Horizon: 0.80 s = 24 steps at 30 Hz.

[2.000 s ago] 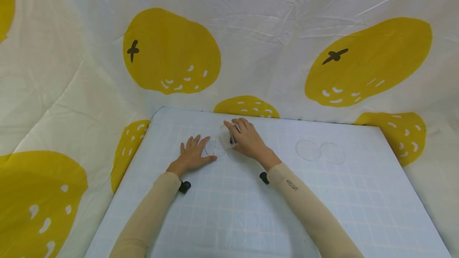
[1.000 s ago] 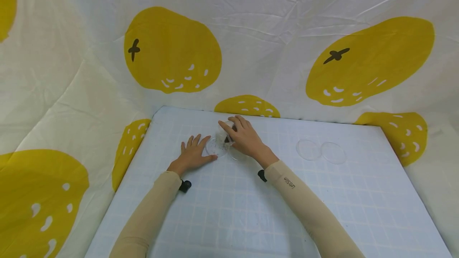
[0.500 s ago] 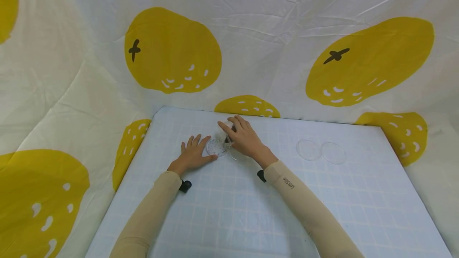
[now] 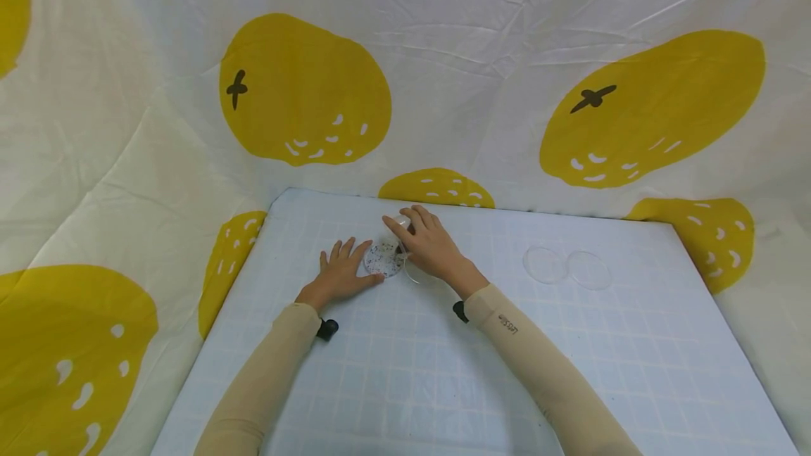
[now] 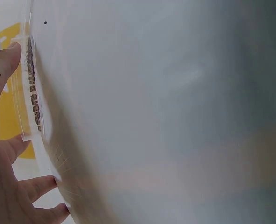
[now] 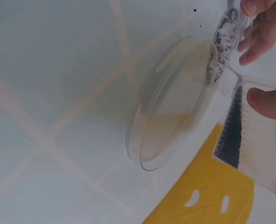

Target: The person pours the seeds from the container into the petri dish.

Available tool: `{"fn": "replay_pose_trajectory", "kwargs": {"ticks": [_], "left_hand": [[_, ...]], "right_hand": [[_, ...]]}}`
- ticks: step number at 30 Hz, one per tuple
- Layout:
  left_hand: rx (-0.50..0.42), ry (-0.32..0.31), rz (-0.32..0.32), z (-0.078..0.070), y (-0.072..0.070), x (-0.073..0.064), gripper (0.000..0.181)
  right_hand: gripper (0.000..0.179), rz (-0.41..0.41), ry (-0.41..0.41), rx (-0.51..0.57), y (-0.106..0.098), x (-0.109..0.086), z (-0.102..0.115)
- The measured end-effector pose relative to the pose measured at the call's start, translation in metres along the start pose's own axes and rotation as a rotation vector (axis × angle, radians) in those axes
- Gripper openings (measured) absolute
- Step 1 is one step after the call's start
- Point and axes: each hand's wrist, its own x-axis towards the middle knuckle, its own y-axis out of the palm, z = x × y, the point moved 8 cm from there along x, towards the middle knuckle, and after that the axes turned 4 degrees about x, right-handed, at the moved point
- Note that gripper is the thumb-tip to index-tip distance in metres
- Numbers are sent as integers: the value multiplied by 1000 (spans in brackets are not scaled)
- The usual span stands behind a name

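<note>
Though faint, perhaps four dishes, one container

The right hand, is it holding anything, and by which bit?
Yes. The right hand holds a clear, straight-sided, ribbed plastic container of dark grains by its side wall, with the thumb on that wall.

And there it is on the right sleeve: small dark print, set aslant, reading "Let's Slim".
</note>
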Motion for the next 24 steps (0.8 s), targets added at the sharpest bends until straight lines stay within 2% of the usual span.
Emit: {"fn": "replay_pose_trajectory", "kwargs": {"ticks": [7,24], "left_hand": [[-6,-1,1,1,2,0,97],[-5,12,8,1,0,0,97]], "right_hand": [[90,2,-3,-4,-1,1,2],[94,27,-8,-37,6,1,2]]}}
